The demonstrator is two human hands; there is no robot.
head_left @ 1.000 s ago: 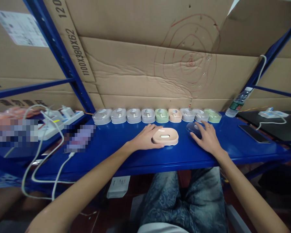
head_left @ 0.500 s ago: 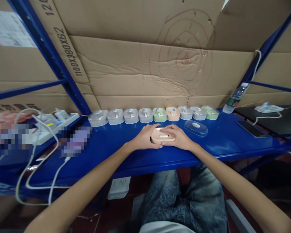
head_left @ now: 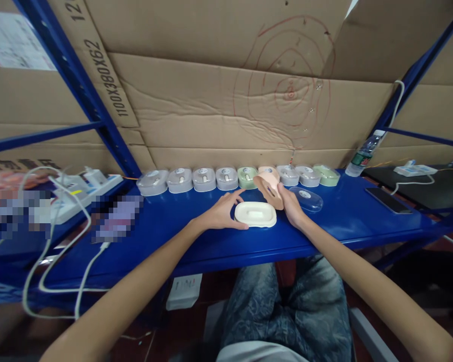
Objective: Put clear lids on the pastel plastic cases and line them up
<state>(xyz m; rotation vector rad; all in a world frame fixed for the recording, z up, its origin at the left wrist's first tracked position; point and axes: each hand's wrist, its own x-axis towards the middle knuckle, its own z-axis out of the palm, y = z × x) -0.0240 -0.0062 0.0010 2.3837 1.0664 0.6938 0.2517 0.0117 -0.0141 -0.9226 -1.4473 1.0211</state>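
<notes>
A cream-white oblong base with a raised middle lies on the blue table in front of me. My left hand curls round its left end, thumb along the near rim, index finger lifted off it. Tilted on edge above the base's right side is a peach-coloured cover with a slot in it. My right hand grips this cover by its right end; some of those fingers are hidden behind it. Beside the right hand lies a clear plastic lid with a round label.
Along the back stands a row of lidded boxes, grey, green and peach. A water bottle and a dark phone are at the right. Left are a power strip, white cables and a blurred-out phone.
My right hand has lifted the peach cover off and tilted it up to the right, baring the white base. The left hand has stayed at the base's left end with its fingers loosened.
</notes>
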